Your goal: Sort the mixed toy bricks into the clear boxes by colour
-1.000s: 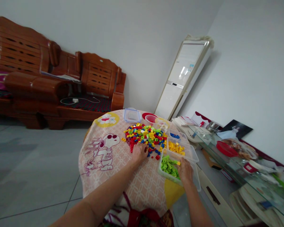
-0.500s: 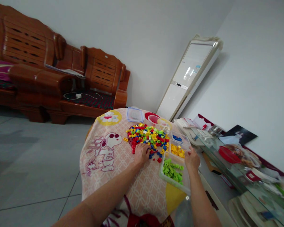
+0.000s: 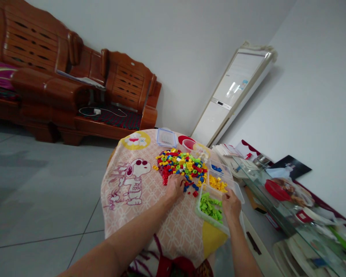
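A pile of mixed toy building bricks [image 3: 187, 163], red, yellow, blue and green, lies on the patterned tablecloth [image 3: 173, 227]. At its near edge is my left hand [image 3: 175, 186], fingers curled down among the bricks; what they pinch is hidden. My right hand [image 3: 231, 204] hangs over the right side of a clear plastic box with green bricks [image 3: 210, 207]. Its fingers are drawn together, and anything in them is too small to make out. Just beyond are yellow bricks [image 3: 217, 184] in another clear box and a few blue bricks [image 3: 216, 168] in a third.
A clear lid with a blue rim [image 3: 166, 137] and a pink-and-red bowl [image 3: 188, 144] stand at the table's far side. On the right is a cluttered glass shelf [image 3: 276, 204]. A wooden sofa [image 3: 115, 88] and a tall white air conditioner [image 3: 233, 92] stand behind.
My right hand has moved nearer, from beside the yellow bricks to over the box of green ones. My left hand stays at the pile's near edge. The view has shifted slightly.
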